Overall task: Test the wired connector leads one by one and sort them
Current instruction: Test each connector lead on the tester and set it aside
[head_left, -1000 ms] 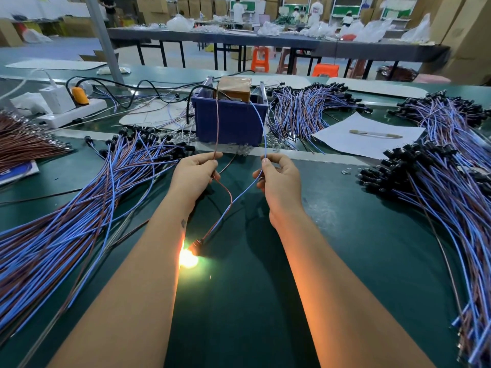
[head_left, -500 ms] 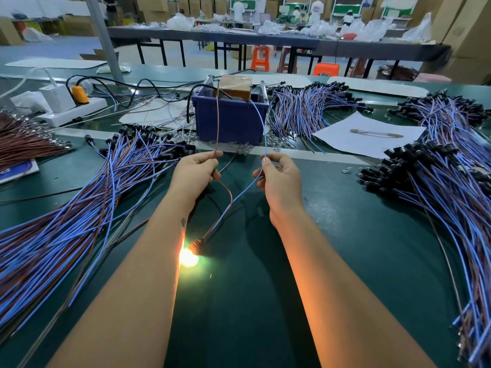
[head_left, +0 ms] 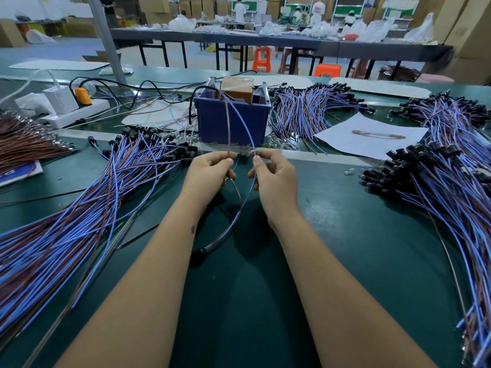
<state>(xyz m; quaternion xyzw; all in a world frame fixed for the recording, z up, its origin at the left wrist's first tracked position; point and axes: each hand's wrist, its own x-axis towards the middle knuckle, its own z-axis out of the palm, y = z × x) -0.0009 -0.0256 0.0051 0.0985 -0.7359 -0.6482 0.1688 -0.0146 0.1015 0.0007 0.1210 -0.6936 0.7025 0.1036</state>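
Dark green mat (head_left: 345, 235) covers bench. Both forearms reach fwd over it, hands near centre, just in front of blue bin (head_left: 228, 123).

L hand (head_left: 210, 173): thumb + forefinger pinched on brown wire (head_left: 227, 123) of the lead under test, other fingers curled under. R hand (head_left: 276, 179): pinches blue wire (head_left: 240, 115) of same lead betw thumb and forefinger, rest of fingers loosely curled. Hands close together, not touching.

Both wires rise from the pinch points up to top of bin, brown roughly vertical, blue arcing left. Exact contact point at bin top can't be resolved. Below the hands the two wires converge and run down-left to black connector end (head_left: 198, 254), lying on mat between the forearms, beside L forearm. No glow visible at connector.

Bin holds a brown cardboard-coloured box (head_left: 237, 87) and metal uprights at its left and right edges; black cable loops into it from left.

Sorted/unsorted stock: lg fan of blue/brown leads (head_left: 66, 224) on L side of mat, black ends toward bin. Second pile of leads (head_left: 449, 187) on R side. Third bundle (head_left: 305, 112) behind, R of bin. Brown-only wire bundle (head_left: 24, 144) far L.

Other: white paper sheet (head_left: 372, 139) w/ pen (head_left: 378, 134) on it, R of bin. White power strip (head_left: 77, 112) w/ orange plug (head_left: 83, 96), back L
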